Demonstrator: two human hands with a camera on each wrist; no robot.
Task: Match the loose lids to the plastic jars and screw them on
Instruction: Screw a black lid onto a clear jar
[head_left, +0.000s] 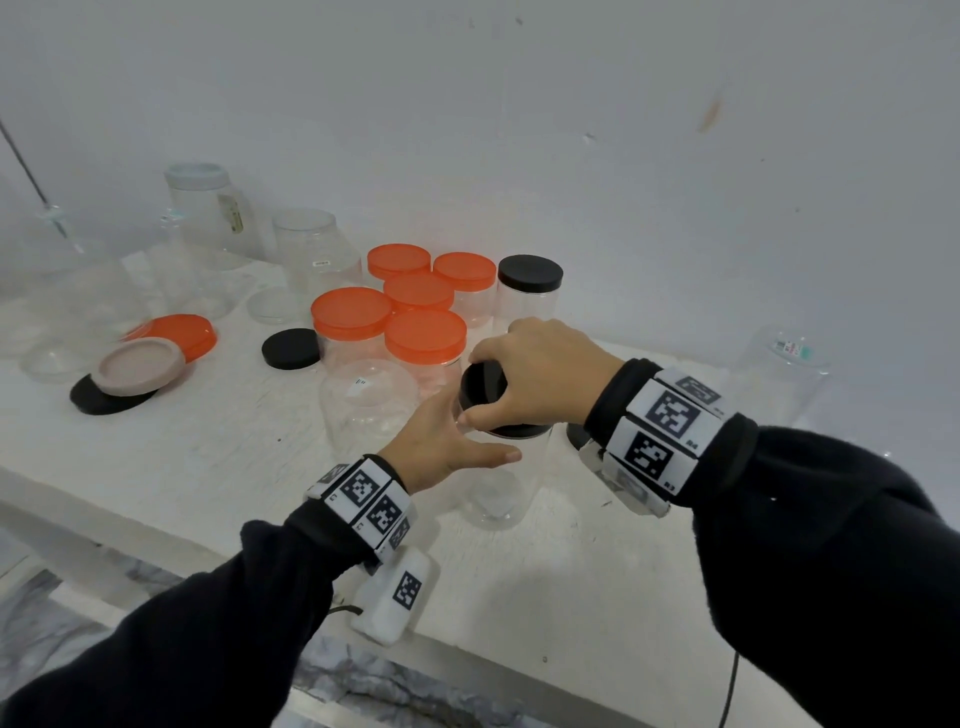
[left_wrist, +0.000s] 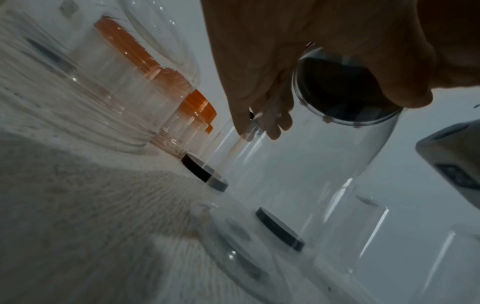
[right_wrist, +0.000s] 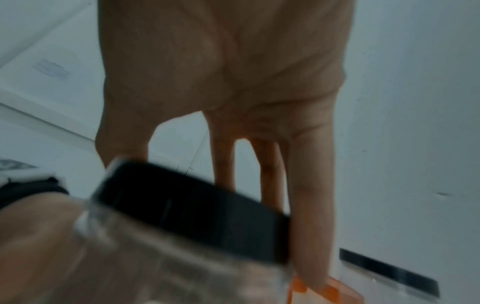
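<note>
Midway: right hand (head_left: 545, 374) pinching black lid (head_left: 485, 387) onto clear jar (head_left: 498, 478) gripped by left hand (head_left: 441, 441); six capped jars (head_left: 415, 306) beyond, several loose lids (head_left: 140, 364) left of hands.

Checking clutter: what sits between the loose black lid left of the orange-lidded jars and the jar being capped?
Head view: a lidless clear jar and the nearest orange-lidded jar stand between that loose black lid and the held jar.

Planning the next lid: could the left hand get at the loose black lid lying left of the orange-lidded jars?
Probably yes, once freed. The left hand now steadies the tall clear jar; the flat round black plastic lid lies uncovered on open tabletop.
</note>
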